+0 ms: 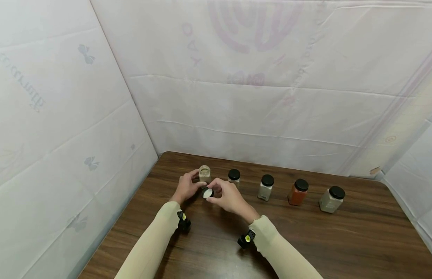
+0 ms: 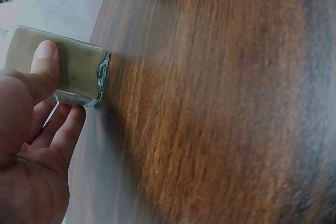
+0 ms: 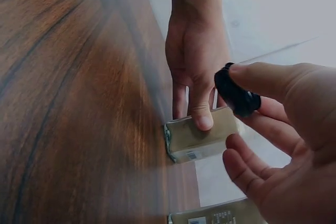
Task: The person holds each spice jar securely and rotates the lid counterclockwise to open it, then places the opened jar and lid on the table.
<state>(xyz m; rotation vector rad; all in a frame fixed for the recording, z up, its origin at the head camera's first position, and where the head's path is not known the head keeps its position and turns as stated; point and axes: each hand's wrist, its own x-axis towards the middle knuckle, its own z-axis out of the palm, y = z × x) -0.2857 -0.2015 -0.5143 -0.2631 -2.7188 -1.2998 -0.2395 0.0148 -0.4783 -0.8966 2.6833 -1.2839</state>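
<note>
Here, the left hand (image 1: 185, 188) grips an uncapped spice jar (image 1: 204, 173) standing on the table (image 1: 341, 240). Just beside it, the right hand (image 1: 227, 197) pinches the jar's black lid (image 1: 207, 192).

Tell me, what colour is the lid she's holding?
Black lid, white inside; right wrist view shows it best.

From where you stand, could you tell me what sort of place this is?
Probably a makeshift recording booth, not a kitchen: a wooden table is walled in by white printed sheeting, with spice jars lined up in a row.
</note>
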